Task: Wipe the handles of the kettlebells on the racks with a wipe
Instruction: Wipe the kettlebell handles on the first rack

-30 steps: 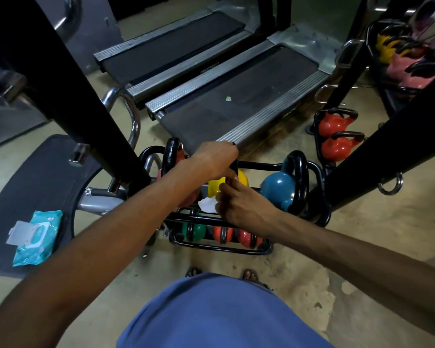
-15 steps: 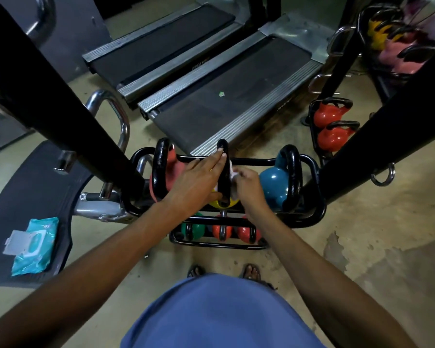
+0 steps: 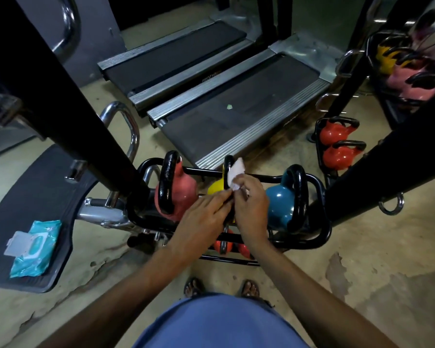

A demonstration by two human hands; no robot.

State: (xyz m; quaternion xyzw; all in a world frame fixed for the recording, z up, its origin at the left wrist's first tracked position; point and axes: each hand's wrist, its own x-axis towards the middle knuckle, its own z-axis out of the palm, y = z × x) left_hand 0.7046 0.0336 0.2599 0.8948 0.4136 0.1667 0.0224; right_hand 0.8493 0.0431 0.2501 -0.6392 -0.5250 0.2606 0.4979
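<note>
At the rack's (image 3: 322, 231) left end, a black post (image 3: 86, 121) crowds the pink kettlebell (image 3: 178, 194). At mid-rack stands the yellow kettlebell (image 3: 215, 188), its black handle (image 3: 228, 162) upright. Your left hand (image 3: 204, 219) rests straight-fingered against that handle, grip apart. Your right hand (image 3: 251, 207) has its grip pinched on the white wipe (image 3: 235, 173), pressed to the handle. The blue kettlebell (image 3: 279, 202) fills the right end.

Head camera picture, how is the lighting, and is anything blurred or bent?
Head view: dim, uneven light; glare glints off the chrome bar and the treadmill rail; the far kettlebells at upper right are smeared; wide-angle distortion slants the black posts; the wipe at centre is sharp.
</note>
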